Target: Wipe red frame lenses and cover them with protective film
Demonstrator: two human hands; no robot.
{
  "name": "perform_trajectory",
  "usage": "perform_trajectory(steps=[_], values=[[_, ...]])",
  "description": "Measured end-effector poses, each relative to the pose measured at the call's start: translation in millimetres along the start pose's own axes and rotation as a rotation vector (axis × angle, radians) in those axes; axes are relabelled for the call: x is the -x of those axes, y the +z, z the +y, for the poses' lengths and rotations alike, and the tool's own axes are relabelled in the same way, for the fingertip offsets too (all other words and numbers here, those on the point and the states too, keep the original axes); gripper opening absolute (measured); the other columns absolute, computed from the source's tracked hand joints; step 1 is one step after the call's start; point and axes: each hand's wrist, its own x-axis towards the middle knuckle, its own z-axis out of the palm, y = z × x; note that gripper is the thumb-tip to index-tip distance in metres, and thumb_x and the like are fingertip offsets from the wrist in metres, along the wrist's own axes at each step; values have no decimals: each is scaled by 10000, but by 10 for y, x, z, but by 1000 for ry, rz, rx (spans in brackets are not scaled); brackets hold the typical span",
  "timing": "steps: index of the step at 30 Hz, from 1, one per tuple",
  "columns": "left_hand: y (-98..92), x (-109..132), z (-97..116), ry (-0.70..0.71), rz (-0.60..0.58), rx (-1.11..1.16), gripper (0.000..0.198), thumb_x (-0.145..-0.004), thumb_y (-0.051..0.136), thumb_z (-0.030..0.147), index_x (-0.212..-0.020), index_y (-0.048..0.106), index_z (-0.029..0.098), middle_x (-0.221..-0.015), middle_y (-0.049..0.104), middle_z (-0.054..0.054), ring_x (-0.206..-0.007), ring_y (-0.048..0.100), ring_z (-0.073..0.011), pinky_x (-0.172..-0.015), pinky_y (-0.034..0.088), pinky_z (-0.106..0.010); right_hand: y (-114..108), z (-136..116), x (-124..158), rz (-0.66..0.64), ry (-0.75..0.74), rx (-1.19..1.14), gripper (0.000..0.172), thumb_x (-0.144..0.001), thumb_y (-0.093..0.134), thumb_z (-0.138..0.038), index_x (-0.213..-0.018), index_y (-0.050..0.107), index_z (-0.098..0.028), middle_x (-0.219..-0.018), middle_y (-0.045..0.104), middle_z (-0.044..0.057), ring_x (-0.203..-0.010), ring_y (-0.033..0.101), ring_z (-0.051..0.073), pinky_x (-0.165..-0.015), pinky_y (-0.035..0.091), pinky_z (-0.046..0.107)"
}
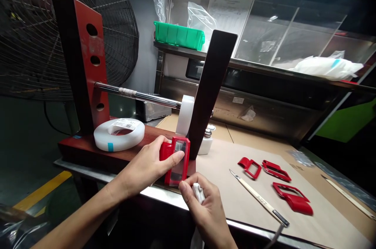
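A steel-edged counter [323, 217] spread with tan kraft paper runs beneath a red-and-black wooden stand [84, 57], whose steel rod [138, 94] crosses to a dark upright post [210, 84]. A black wire floor fan [73, 33] stands behind it. Three red plastic frames [276, 170] and a wooden-handled craft knife [258, 198] lie on the paper at right, while a white foam tape roll [119, 134] rests on the stand's base. At the counter's near edge, a person's left hand [143, 166] holds a rectangular red plastic frame [184, 151] with a clear window just in front of that base, its long axis nearly upright, the top leaning slightly right toward the dark post. The left fingers [173, 159] close around the frame's side and lie across the window. Just below the frame, the right hand [202, 209] pinches a white cloth [199, 193] between narrowly closed right fingers [183, 188].
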Motion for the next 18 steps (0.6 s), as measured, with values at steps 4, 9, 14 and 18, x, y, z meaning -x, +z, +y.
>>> perform_trajectory(steps=[4, 9, 14, 18], values=[[-6, 4, 11, 7, 3, -15, 443, -771, 506, 661, -829, 454, 224, -573, 530, 66, -371, 428, -98, -312, 306, -211, -9, -6, 1, -1, 0, 5, 349, -816, 572, -483, -662, 506, -176, -532, 355, -67, -507, 281, 90, -492, 205, 249], [-14, 9, 25, 52, 21, -21, 424, -773, 538, 632, -804, 462, 216, -621, 533, 59, -457, 443, -100, -384, 367, -208, -10, -21, 10, 1, 0, 8, 348, -817, 569, -482, -661, 502, -178, -529, 350, -68, -505, 278, 90, -491, 202, 250], [-9, 14, 28, 35, 8, -8, 434, -782, 505, 648, -816, 456, 219, -596, 512, 69, -423, 407, -98, -360, 319, -215, -6, -38, 24, 7, -1, 19, 346, -816, 569, -477, -653, 500, -179, -529, 347, -67, -505, 278, 89, -489, 204, 249], [-6, 3, 8, 79, 49, -23, 423, -774, 536, 630, -803, 471, 213, -676, 583, 33, -542, 518, -141, -473, 413, -248, -12, -37, 22, 6, -16, 70, 341, -839, 540, -475, -665, 490, -185, -532, 367, -65, -505, 302, 90, -484, 229, 236]])
